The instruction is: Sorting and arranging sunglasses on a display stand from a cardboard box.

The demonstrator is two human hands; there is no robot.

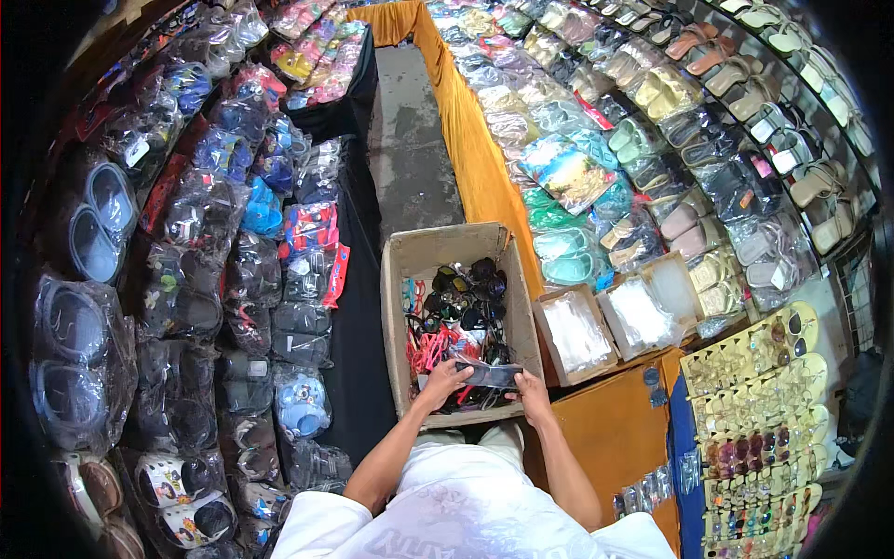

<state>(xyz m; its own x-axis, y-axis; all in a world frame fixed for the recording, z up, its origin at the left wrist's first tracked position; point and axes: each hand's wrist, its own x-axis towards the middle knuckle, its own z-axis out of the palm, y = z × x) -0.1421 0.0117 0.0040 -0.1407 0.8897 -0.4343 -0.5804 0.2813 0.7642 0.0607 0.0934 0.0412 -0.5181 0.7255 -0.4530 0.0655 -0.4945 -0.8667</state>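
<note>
Between both hands stretches a clear plastic sleeve (491,375) with dark-lensed glasses in it. My left hand (447,381) grips its left end, and my right hand (529,393) pinches the right end. Both are over the near part of a deep cardboard box (393,300). Inside the box lies a heap of dark sunglasses (464,297), mostly toward the far side and right. Red-framed glasses (427,349) are piled near my left hand, and a few turquoise frames (413,293) lie along the left wall. The bottom of the heap is hidden.
Right of the box stand two smaller open cartons (576,335) (646,297) holding clear plastic sleeves. Bagged clogs (300,335) line the black-draped left stand; bagged sandals (569,255) cover the right one. Sunglasses hang on yellow display boards (758,412). A concrete aisle (419,140) runs ahead.
</note>
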